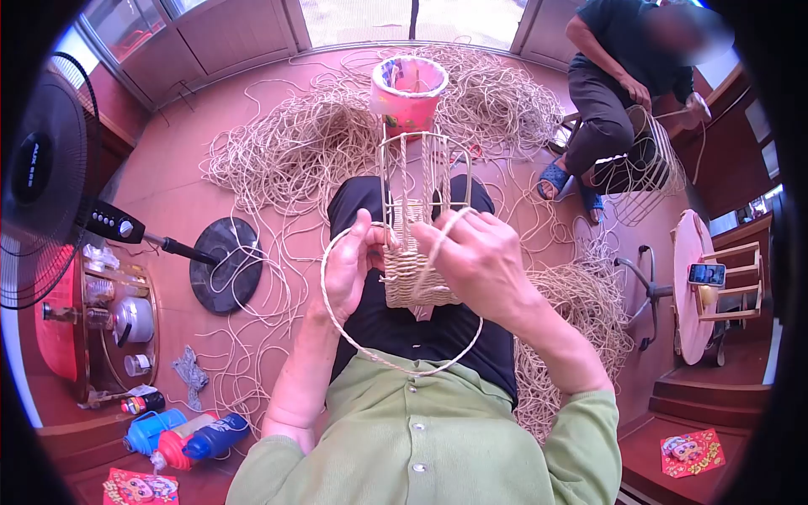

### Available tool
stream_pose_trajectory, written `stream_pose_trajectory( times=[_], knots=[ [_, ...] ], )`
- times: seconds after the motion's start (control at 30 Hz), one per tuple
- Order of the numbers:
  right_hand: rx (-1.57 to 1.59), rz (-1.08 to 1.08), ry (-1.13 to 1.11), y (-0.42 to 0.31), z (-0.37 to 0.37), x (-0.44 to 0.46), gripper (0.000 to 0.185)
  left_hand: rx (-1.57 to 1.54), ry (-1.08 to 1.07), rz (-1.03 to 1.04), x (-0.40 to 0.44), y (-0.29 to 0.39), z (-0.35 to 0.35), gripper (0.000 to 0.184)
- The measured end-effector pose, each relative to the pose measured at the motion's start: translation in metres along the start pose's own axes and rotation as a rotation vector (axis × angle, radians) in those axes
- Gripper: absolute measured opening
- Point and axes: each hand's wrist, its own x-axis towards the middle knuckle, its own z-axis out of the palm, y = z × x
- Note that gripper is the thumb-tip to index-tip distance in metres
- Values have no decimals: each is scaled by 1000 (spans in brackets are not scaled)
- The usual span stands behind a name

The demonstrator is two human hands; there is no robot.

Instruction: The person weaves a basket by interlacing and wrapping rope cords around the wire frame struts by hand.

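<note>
A partly woven basket (410, 282) rests upright on my lap between my legs. Its lower part is tightly woven, and bare frame rods stand above. My left hand (349, 265) closes on the basket's left side, thumb pointing up, its fingertips partly hidden. At the right side my right hand (484, 261) is closed on a pale cord, a strand crossing over its fingers. A loop of this cord (396, 362) hangs from the left hand round in front of my green shirt and back up on the right.
Loose cord (497, 97) lies in large heaps over the floor. A pink bucket (412, 109) stands ahead. A fan (50, 168) is at left, near bottles (215, 433). At upper right a seated person (614, 93) holds a wire frame (644, 181). A phone (707, 274) sits on a round stool.
</note>
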Motion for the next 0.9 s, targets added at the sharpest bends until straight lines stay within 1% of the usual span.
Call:
stream_pose_trajectory(
  times=[0.1,0.13,0.23,0.27,0.37,0.4,0.43,0.5,0.53,0.57,0.6,0.63,0.67,0.7,0.77,0.8,0.83,0.9],
  knots=[
    [-32,-90,-33,2,3,22,29,125,23,-65,4,5,-5,77],
    [0,-189,0,7,12,26,26,181,28,-83,6,8,-3,85],
    [116,-304,-143,14,28,33,27,296,-4,-107,9,20,-3,88],
    [139,-316,-181,18,28,33,27,299,-67,-103,12,22,-11,91],
    [153,-297,-190,17,33,34,26,108,-170,-204,7,35,-27,93],
    [168,-250,-282,13,31,33,23,125,-128,-157,0,45,-36,95],
    [109,-270,-260,9,27,27,23,149,-70,-41,-11,62,-45,93],
    [-4,-305,-211,10,17,10,23,-105,107,92,-35,88,-108,82],
    [-94,-294,-261,12,8,5,30,-278,193,138,-56,103,-155,79],
    [-76,-261,-269,12,5,0,29,-229,422,226,-85,111,-203,78],
    [-59,-227,-277,11,3,-4,28,-133,534,265,-118,117,-236,78],
    [-43,-193,-282,11,4,-7,27,-278,593,239,-160,117,-302,82],
    [-53,-196,-260,10,10,-9,25,-199,793,265,-203,110,-359,88],
    [-22,-201,-251,9,16,-7,25,-128,1032,240,-239,111,-361,98],
    [38,-215,-231,6,29,0,24,19,1469,198,-299,89,-384,104],
    [26,-260,-168,4,39,3,20,-4,1553,60,-339,77,-419,105],
    [34,-279,-198,2,40,7,19,-30,1632,-79,-369,67,-447,106],
    [44,-324,-261,1,37,13,18,75,1936,-127,-379,39,-434,99]
  ],
)
